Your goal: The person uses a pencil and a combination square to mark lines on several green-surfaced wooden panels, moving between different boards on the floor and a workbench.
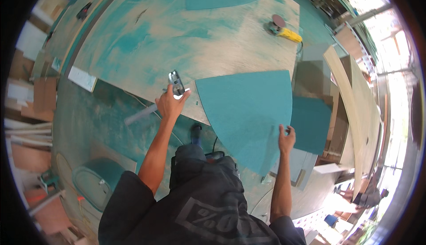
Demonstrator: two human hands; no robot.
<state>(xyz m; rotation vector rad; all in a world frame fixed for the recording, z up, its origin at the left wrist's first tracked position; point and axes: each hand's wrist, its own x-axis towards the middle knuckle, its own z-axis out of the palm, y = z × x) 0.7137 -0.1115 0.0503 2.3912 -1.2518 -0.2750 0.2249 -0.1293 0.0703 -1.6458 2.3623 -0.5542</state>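
The left hand [170, 105] is grasping a metal tool [176, 82] at the near edge of the worktable [239, 45]. The right hand [287, 141], fingers loosely bent, is holding nothing near the teal panel [248, 107], which is overhanging that edge. A yellow grinder [290, 35] is lying by the right edge.

Metal tool [176, 82]: small, elongated, silver-coloured body with dark openings. Gripped at its near end by the left hand [173, 101]; far end directed away from the person. Position: above the table's [146, 58] near edge, left of the panel's upper left corner.

Panel [246, 112]: flat, teal, fan-shaped, with curved sides narrowing toward the person. Lies flat on the table; narrow end overhangs the near edge. Surface: matt, lightly shadowed.
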